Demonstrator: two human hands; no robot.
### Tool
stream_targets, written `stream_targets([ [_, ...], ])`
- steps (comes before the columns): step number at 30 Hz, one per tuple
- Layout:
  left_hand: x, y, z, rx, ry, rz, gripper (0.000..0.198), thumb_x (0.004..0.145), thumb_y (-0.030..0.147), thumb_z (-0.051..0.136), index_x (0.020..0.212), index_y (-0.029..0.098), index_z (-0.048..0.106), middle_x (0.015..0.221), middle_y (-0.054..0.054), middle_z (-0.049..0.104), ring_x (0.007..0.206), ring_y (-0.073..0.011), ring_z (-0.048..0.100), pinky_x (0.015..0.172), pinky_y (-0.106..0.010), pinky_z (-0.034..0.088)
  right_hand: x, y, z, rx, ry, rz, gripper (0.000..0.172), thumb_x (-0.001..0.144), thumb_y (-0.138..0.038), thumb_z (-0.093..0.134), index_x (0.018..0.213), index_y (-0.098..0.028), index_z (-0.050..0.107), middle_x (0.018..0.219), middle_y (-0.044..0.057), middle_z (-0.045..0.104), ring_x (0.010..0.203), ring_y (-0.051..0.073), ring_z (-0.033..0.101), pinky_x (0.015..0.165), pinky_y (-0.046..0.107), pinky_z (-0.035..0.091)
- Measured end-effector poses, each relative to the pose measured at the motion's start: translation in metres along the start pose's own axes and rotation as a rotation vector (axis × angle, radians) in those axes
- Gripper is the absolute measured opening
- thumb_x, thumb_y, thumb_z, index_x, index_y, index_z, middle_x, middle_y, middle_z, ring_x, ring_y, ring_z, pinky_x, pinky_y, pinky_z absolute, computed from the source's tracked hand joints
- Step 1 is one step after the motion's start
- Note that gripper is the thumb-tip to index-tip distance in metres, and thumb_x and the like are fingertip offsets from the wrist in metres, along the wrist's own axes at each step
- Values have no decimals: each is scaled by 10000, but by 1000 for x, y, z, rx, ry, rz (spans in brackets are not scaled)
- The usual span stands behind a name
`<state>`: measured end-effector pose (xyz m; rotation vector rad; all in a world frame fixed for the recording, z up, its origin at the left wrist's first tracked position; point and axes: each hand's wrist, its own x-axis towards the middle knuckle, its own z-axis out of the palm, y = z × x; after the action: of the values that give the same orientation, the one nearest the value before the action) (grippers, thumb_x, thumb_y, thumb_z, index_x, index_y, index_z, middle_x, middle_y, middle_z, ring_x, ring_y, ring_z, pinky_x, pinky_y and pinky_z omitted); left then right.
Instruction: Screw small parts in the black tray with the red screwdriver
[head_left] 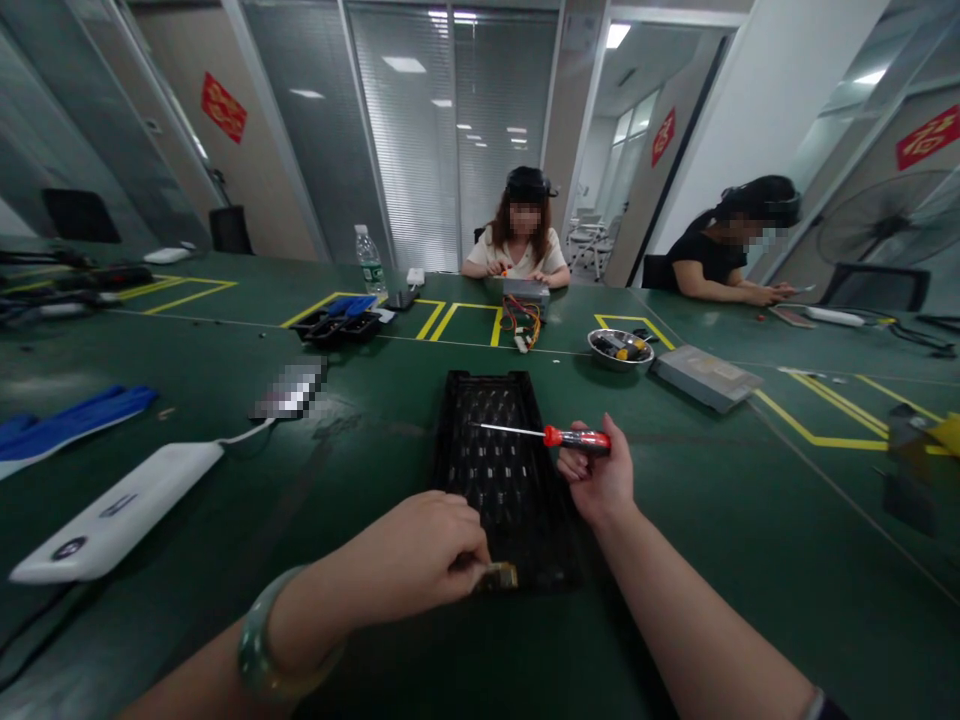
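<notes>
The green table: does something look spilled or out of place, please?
Yes, a little: loose red and yellow wires come out of the metal box before the person opposite and sprawl on the table, untied, so they look untidy.

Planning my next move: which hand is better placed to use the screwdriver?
Right hand, probably: it grips the red-handled screwdriver above the black plastic tray, while the left hand holds a small part.

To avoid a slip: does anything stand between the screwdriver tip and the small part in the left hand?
Nothing visible stands between them. The screwdriver in the right hand reaches over the black perforated tray, and the small part sits in the left hand at the tray's near edge.
</notes>
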<state>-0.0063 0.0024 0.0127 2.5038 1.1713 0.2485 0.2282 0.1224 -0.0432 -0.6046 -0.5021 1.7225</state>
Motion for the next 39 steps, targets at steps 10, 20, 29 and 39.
stream_targets([
  [10, 4, 8, 4, 0, 5, -56, 105, 876, 162, 643, 877, 226, 726, 863, 25, 710, 839, -165, 653, 787, -300, 449, 0, 1, 0, -35, -8, -7, 436, 908, -520, 537, 751, -153, 712, 419, -59, 360, 372, 69, 242, 384, 201, 219],
  [20, 2, 11, 3, -2, 12, -44, 127, 900, 161, 611, 885, 219, 724, 865, 8, 705, 839, -168, 637, 804, -311, 445, -2, 1, 2, -67, -25, -23, 409, 857, -525, 606, 744, -145, 706, 404, -57, 371, 363, 68, 245, 375, 199, 201],
  [29, 0, 11, 5, 40, 13, -35, 119, 907, 158, 605, 872, 210, 706, 855, -2, 702, 836, -183, 625, 782, -321, 428, -1, 2, 3, -84, -40, -32, 407, 852, -538, 616, 753, -150, 688, 403, -60, 376, 354, 68, 248, 371, 198, 207],
  [39, -1, 4, 2, 14, -13, -18, 103, 911, 181, 632, 882, 240, 711, 857, 34, 691, 840, -161, 631, 779, -305, 417, -1, 2, 1, -86, -47, -26, 416, 868, -527, 593, 755, -142, 706, 399, -60, 376, 351, 67, 246, 371, 201, 212],
])
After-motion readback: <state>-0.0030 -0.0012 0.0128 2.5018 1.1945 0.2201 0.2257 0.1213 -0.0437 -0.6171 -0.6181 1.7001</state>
